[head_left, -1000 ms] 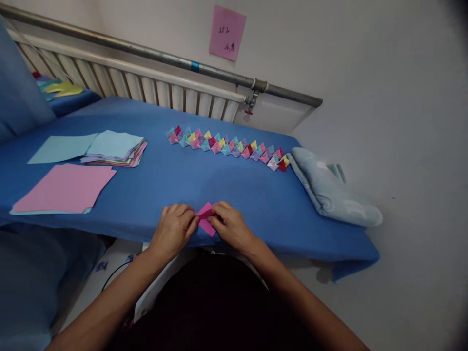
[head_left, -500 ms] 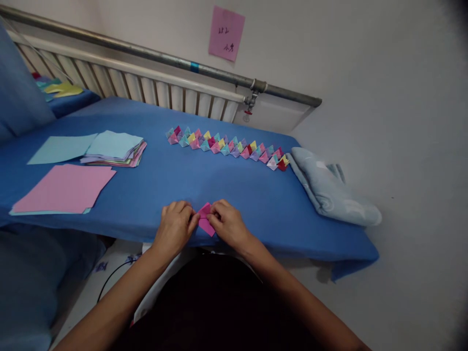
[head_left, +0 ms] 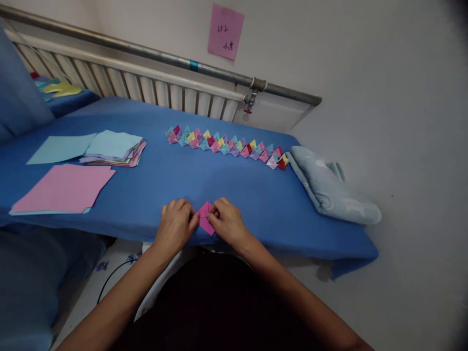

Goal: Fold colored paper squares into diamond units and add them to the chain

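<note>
A small folded pink paper piece [head_left: 204, 219] lies near the front edge of the blue table [head_left: 226, 187]. My left hand [head_left: 176, 225] pinches its left side with curled fingers. My right hand [head_left: 227, 223] pinches its right side the same way. Most of the paper is hidden between my fingers. Farther back a long row of folded paper shapes [head_left: 226, 145] in pink, teal, yellow and red runs across the table.
A pink sheet [head_left: 64, 188] lies at the left on a teal one, with a stack of coloured paper [head_left: 115, 148] and a light blue sheet [head_left: 60, 147] behind. A folded light blue towel [head_left: 331, 187] sits at the right end. A radiator [head_left: 120, 83] and pink wall note [head_left: 225, 31] stand behind.
Both hands have drawn slightly closer together over the pink piece, and its upper tip now shows as a sharper point. Nothing else has moved.
</note>
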The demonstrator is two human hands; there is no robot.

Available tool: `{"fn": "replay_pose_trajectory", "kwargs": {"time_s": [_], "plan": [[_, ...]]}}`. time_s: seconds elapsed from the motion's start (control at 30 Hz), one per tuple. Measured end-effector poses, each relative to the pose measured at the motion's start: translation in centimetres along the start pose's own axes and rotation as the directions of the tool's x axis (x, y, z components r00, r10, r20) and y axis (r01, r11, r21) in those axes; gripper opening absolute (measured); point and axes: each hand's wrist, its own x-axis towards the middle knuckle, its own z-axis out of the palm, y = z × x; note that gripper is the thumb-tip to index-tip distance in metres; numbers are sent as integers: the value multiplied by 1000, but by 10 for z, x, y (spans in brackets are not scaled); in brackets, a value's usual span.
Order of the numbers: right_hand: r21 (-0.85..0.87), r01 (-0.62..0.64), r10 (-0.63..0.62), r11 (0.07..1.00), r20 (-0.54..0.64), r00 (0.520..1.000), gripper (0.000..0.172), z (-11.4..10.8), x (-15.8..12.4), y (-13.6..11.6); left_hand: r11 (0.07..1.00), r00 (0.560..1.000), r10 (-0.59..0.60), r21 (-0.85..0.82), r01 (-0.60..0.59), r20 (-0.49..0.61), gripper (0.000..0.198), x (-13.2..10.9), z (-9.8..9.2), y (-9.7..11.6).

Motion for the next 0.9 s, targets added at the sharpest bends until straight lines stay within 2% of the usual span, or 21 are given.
{"fn": "replay_pose_trajectory", "kwargs": {"time_s": [0.23, 0.5, 0.63, 0.77, 0.9], "plan": [[-16, -14, 14, 1000, 24, 1000, 20, -2, 2, -2, 999, 999, -44, -24, 45, 29, 19, 1, -2, -1], [-20, -18, 18, 1000, 20, 1000, 20, -3, 2, -2, 999, 1000, -10, -45, 11, 26, 12, 0, -1, -6], [-23, -18, 18, 1000, 13, 1000, 20, -2, 3, -1, 991, 991, 130, -33, -132, -32, 16, -1, 1, -8], [-22, -15, 15, 1000, 4, 1000, 18, -1, 3, 0, 944, 944, 329, 4, -329, -26, 25, 0, 0, -8], [23, 58, -57, 998, -6, 998, 14, -1, -4, 2, 913, 913, 407, 47, -406, -11, 26, 1, -3, -8]]}}
